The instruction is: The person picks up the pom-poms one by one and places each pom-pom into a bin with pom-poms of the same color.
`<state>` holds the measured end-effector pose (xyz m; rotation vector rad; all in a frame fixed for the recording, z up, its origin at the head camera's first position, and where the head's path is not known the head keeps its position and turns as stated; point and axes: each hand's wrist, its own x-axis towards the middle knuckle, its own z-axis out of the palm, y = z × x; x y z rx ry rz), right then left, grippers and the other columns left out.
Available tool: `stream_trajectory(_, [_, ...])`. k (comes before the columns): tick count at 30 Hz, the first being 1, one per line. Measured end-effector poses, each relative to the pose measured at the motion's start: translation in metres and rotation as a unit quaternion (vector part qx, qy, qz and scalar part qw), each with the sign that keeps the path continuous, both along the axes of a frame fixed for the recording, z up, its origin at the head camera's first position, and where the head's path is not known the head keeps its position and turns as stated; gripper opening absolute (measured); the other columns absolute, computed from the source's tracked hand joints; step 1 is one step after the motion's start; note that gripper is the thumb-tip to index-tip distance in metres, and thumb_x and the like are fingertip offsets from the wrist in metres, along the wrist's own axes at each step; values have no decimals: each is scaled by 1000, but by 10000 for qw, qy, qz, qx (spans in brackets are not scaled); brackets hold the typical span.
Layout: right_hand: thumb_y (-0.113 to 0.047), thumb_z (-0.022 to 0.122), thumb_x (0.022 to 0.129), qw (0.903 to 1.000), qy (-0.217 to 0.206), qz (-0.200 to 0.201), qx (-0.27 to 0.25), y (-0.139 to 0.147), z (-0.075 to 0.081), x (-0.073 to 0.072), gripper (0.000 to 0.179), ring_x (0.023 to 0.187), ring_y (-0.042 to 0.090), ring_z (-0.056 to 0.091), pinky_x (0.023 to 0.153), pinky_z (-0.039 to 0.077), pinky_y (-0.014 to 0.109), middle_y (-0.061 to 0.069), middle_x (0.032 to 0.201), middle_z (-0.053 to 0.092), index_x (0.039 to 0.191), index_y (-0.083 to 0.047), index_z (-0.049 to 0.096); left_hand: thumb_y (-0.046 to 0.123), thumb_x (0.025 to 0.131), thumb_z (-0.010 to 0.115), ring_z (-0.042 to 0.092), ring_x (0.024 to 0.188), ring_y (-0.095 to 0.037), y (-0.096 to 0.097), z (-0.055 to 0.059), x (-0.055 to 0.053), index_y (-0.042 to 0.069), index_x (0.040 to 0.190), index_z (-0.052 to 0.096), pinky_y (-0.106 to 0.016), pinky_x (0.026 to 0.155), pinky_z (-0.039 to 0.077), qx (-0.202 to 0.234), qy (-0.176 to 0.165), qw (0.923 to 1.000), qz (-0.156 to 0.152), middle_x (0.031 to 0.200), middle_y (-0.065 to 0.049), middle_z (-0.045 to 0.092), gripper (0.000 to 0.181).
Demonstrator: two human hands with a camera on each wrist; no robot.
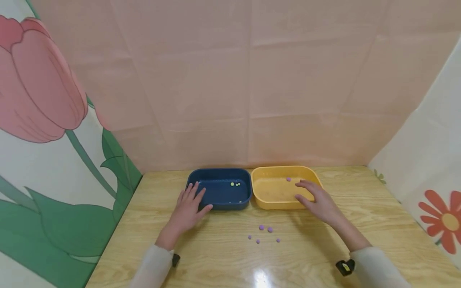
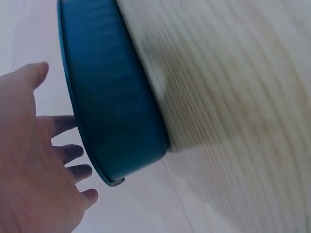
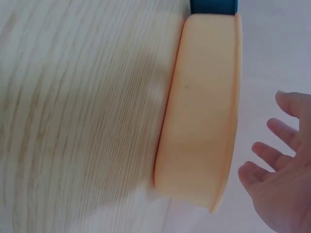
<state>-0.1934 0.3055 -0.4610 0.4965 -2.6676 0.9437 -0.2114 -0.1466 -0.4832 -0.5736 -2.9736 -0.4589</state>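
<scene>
Along the back edge of the worktop [image 1: 216, 256], side by side around its middle: a blue tray [image 1: 217, 195] to the left, a yellow tray [image 1: 273, 192] to the right, rims meeting or nearly so. Above the left front corner of the blue tray, the left hand [image 1: 188, 211], fingers spread and fairly straight, thumb held apart near the front rim, nothing in the grasp. Contact between those fingers and the rim impossible to tell.

Over the right front part of the yellow tray, the right hand [image 1: 322, 204], fingers loosely bent and released, a gap between thumb and forefinger, again with nothing held. Just beyond the forefinger, near the back wall inside the yellow tray, a single purple ball [image 1: 288, 179]. Inside the blue tray, a cluster of three small pale green balls [image 1: 232, 184] toward the right wall, plus another pale one by the front wall.

On bare wood between the trays and the front edge of the worktop, five loose purple balls [image 1: 270, 229]: two larger ones nearer the trays, three smaller ones closer to the front edge. Behind the back edge, a creased pinkish backdrop [image 1: 201, 80]; beyond the left edge, a painted tulip [image 1: 47, 80]; beyond the right edge, a red flower [image 1: 444, 220].
</scene>
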Motion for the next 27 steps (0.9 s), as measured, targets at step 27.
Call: stream_trajectory(27, [-42, 46, 108, 9898, -660, -197, 1245, 29, -17, -29, 70, 144, 64, 0, 110, 12, 77, 41, 159, 11, 156, 6, 28, 47, 98, 62, 42, 142, -34, 39, 7, 27, 13, 150, 50, -54, 116, 34, 628, 1145, 9861, -1023, 153, -10, 49, 64])
